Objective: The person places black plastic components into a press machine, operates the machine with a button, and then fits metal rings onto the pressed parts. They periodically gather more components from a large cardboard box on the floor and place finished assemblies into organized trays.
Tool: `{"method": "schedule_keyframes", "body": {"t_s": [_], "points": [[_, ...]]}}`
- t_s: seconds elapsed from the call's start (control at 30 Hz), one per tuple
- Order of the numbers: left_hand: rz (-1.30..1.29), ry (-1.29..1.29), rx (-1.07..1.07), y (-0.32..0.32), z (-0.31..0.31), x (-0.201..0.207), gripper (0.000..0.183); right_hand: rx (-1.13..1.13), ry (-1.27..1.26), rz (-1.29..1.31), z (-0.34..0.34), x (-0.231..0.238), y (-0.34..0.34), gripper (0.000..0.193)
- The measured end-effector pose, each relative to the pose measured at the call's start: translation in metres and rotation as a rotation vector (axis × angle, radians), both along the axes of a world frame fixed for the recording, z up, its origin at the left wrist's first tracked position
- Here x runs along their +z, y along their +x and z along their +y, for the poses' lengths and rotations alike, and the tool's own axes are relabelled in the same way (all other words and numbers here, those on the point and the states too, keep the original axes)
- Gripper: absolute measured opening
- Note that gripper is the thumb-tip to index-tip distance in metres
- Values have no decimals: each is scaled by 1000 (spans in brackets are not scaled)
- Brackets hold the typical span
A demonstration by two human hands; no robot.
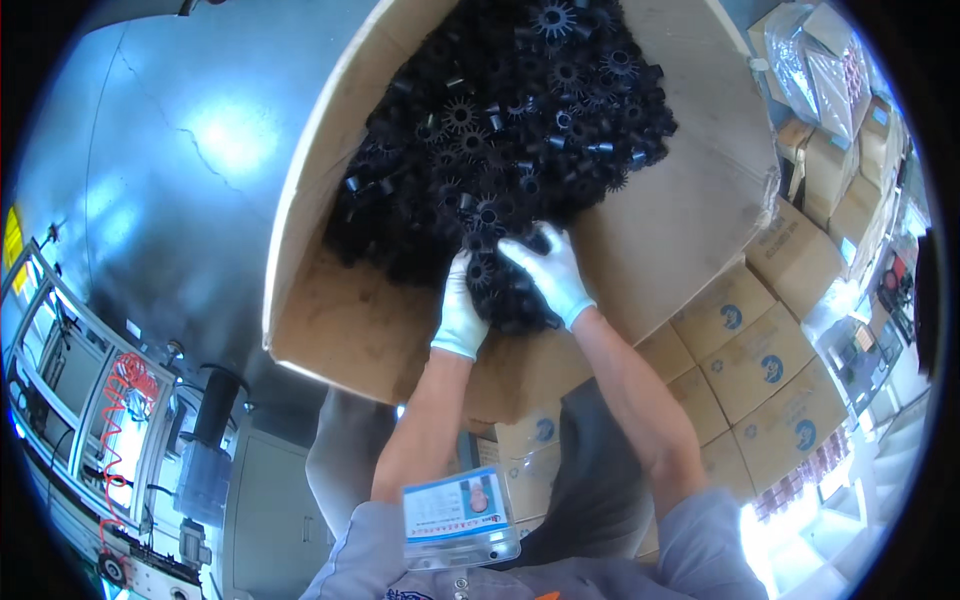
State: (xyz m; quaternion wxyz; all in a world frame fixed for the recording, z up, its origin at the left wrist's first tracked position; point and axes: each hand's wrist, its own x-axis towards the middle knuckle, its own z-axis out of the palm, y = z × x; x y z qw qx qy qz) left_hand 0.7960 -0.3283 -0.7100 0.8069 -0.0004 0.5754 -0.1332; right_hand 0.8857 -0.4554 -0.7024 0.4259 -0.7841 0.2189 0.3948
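A large open cardboard box (690, 215) holds a heap of black toothed, gear-like parts (520, 120). Many have a round hollow hub with thin spikes around it. Both my hands wear white gloves and reach into the near part of the box. My left hand (460, 312) cups the left side of a clump of these black parts (508, 298). On the clump's other side, my right hand (553, 272) curls its fingers over the top. The clump sits between the two palms, at the near edge of the heap. Some fingertips are hidden among the dark parts.
Closed cardboard cartons (765, 355) are stacked at the right, more stand at the far right, with a clear plastic bag (825, 75) on top. A metal frame machine with a coiled red hose (130, 390) and a grey cabinet (275, 510) stand at the left. A badge (458, 515) hangs below my arms.
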Motion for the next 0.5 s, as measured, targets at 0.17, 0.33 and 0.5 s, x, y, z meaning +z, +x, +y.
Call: {"method": "schedule_keyframes", "body": {"t_s": [0.17,0.33,0.5], "points": [[18,-19,-15,10,18,52,46,15,62,-60,16,45,3,66],[-71,-15,61,19,31,112,47,97,83,-155,40,116,23,58],[-121,69,9,32,45,203,45,97,90,-177,52,206,37,53]]}}
